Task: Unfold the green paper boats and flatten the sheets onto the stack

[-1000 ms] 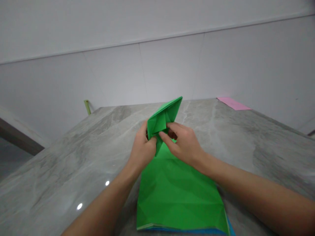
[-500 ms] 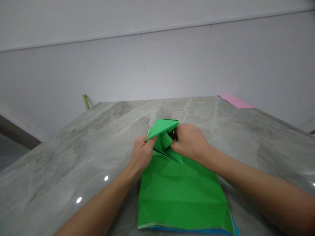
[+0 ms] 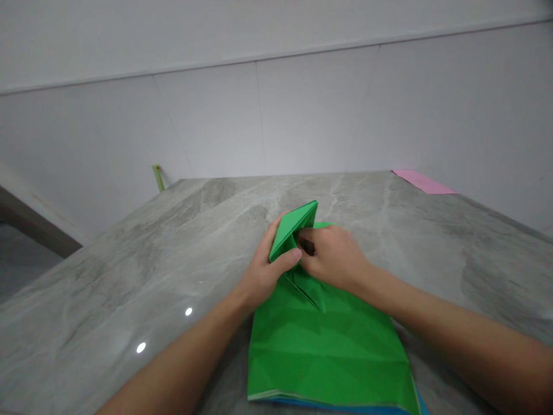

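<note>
Your left hand (image 3: 264, 271), right hand (image 3: 332, 257) together, clamped on raised fold of green origami sheet (image 3: 288, 233); marble countertop (image 3: 129, 276) beneath hands.

Matt green folding paper (image 3: 324, 363) with crisp creases, on a glossy polished grey-veined marble countertop (image 3: 129, 276).

One left hand (image 3: 264, 274), one right hand (image 3: 332, 258), one green sheet (image 3: 324, 360), one pink sheet (image 3: 423, 181), perhaps one blue (image 3: 341, 408)
</note>
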{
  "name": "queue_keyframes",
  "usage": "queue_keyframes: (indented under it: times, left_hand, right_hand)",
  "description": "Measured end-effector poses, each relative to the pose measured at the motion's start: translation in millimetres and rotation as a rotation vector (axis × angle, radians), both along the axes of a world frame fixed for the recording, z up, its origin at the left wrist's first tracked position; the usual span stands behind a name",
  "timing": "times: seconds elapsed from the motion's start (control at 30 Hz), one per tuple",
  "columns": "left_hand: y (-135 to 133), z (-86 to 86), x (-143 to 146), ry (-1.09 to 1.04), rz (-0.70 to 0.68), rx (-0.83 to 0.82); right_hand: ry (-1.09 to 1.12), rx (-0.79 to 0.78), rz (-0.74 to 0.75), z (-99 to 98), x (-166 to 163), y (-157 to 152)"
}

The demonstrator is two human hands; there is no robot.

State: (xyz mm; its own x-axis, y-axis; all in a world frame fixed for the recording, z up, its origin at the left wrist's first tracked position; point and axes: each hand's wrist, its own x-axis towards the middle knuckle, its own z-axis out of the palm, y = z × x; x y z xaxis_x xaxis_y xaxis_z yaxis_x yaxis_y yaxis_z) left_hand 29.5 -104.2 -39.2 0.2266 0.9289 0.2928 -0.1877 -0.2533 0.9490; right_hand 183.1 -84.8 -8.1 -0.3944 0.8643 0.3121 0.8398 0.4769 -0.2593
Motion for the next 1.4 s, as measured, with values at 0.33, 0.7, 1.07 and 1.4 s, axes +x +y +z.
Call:
queue_keyframes:
  times: [0.33, 0.7, 1.07, 1.4]
  left_hand:
    - [-3.1, 8.3, 1.0, -0.353, -0.217, -0.256]
    - [5.1, 4.6, 0.7, -0.408, -0.121, -0.259]
    - [11.7, 8.7, -3.8, -0.509, -0.034, -0.36]
    - [10.8, -12.8, 6.7, -0.297, 0.018, -0.285]
  right_hand:
    - [0.523, -0.046, 0.211, 4.0, -0.8, -7.8]
    - [0.816, -0.305, 0.392, 21.1, 8.1, -4.5]
    - [0.741, -0.173, -0.018, 14.5, 20.7, 24.7]
    - [-0.002, 0.454, 0.158, 12.7, 5.7, -20.3]
